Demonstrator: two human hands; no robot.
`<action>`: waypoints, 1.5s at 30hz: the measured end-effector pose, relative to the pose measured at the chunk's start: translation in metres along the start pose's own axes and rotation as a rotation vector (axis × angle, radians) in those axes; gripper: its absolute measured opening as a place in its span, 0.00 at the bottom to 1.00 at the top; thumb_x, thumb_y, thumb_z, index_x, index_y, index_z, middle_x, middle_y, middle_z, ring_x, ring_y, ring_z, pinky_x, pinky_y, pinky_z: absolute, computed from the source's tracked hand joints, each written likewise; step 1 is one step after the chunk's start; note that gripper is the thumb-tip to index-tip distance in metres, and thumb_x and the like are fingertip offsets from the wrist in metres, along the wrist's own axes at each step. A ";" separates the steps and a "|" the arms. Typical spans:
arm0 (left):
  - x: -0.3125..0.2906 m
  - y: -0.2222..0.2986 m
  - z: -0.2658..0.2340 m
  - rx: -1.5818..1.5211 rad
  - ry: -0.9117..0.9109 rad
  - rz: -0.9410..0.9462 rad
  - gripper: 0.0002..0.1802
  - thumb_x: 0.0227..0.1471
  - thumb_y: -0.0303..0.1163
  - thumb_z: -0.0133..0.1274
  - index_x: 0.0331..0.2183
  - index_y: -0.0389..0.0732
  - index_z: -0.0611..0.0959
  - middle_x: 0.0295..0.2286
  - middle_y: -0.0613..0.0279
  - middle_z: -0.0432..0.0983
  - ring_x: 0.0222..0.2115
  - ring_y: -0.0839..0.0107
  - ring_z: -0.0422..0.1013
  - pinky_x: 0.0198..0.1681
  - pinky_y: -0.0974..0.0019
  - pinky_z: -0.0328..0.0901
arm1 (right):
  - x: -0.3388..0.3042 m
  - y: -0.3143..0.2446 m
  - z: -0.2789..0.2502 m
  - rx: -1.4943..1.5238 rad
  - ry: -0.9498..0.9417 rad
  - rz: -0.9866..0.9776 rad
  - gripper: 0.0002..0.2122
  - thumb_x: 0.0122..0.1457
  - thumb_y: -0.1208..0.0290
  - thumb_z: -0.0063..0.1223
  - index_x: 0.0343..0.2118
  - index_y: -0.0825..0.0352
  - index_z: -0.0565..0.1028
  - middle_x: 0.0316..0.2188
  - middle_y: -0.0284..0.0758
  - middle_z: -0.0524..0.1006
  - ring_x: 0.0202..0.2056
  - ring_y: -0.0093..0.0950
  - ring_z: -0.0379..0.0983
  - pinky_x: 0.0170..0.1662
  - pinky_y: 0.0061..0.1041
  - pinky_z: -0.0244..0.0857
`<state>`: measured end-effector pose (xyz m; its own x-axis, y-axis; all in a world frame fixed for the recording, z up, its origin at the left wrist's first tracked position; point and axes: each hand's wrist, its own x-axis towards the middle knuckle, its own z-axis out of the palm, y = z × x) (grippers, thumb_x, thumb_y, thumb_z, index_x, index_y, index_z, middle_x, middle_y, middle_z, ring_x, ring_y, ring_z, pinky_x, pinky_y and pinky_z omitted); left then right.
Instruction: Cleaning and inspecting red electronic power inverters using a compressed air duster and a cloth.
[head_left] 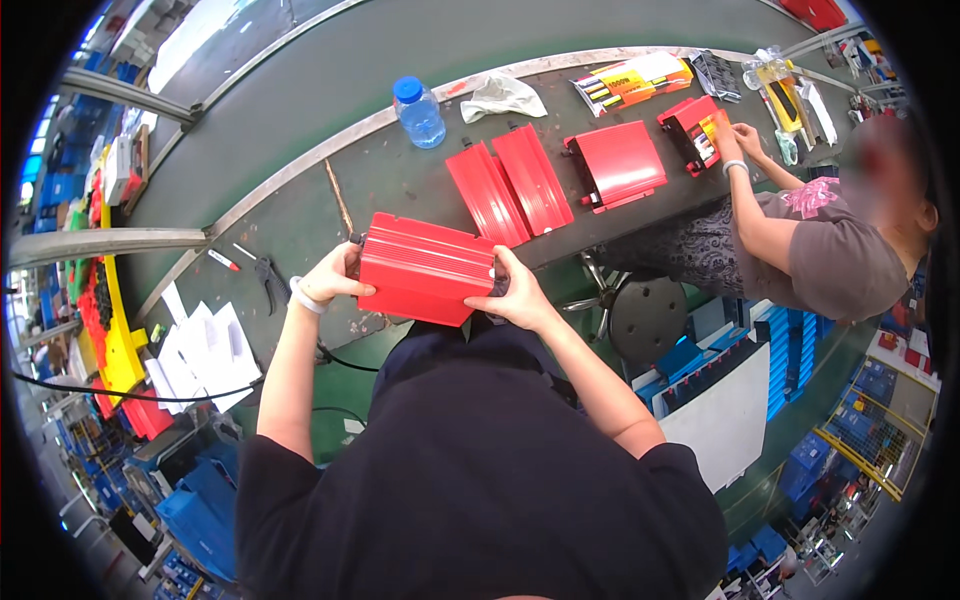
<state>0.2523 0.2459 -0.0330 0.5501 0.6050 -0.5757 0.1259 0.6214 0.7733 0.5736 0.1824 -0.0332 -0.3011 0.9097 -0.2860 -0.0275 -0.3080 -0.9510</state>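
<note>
Between left hand and right hand: red case (contents hidden).

Five red boxes: one at the centre, four between twelve and two o'clock. One bottle at eleven, one stool at three, one marker at nine.

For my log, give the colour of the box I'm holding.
The box is red, best seen in the head view.

There's a decent gap upper centre between the brown strip and bottle, but red cases clog its right.
</note>
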 end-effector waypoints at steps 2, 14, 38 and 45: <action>-0.001 0.000 0.002 -0.018 -0.007 0.012 0.37 0.30 0.18 0.63 0.48 0.34 0.70 0.43 0.63 0.72 0.46 0.74 0.67 0.52 0.69 0.60 | 0.001 -0.001 -0.003 -0.054 0.001 0.026 0.32 0.40 0.75 0.69 0.50 0.69 0.64 0.41 0.37 0.76 0.45 0.24 0.72 0.49 0.25 0.64; 0.072 -0.005 -0.020 0.526 0.007 0.454 0.39 0.31 0.23 0.67 0.48 0.38 0.69 0.47 0.59 0.67 0.47 0.70 0.66 0.52 0.66 0.62 | -0.005 0.030 0.055 -0.634 0.604 -0.076 0.29 0.37 0.63 0.69 0.44 0.63 0.67 0.31 0.38 0.78 0.34 0.35 0.77 0.37 0.29 0.69; 0.190 0.038 -0.036 0.602 -0.377 0.476 0.38 0.39 0.28 0.64 0.53 0.37 0.67 0.49 0.58 0.68 0.50 0.69 0.65 0.55 0.64 0.59 | 0.024 0.056 0.097 -0.697 1.075 -0.088 0.29 0.43 0.64 0.65 0.48 0.65 0.66 0.30 0.41 0.77 0.30 0.39 0.76 0.33 0.33 0.69; 0.221 -0.013 -0.080 0.598 -0.209 0.600 0.47 0.39 0.26 0.64 0.58 0.38 0.57 0.53 0.54 0.61 0.54 0.61 0.59 0.58 0.58 0.53 | -0.044 0.066 0.109 -0.521 0.993 -0.154 0.24 0.47 0.71 0.59 0.48 0.64 0.64 0.27 0.40 0.75 0.31 0.41 0.74 0.34 0.37 0.66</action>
<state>0.3061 0.4107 -0.1915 0.7955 0.6058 -0.0111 0.1463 -0.1742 0.9738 0.4810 0.0915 -0.0707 0.5674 0.8183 0.0921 0.4719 -0.2315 -0.8507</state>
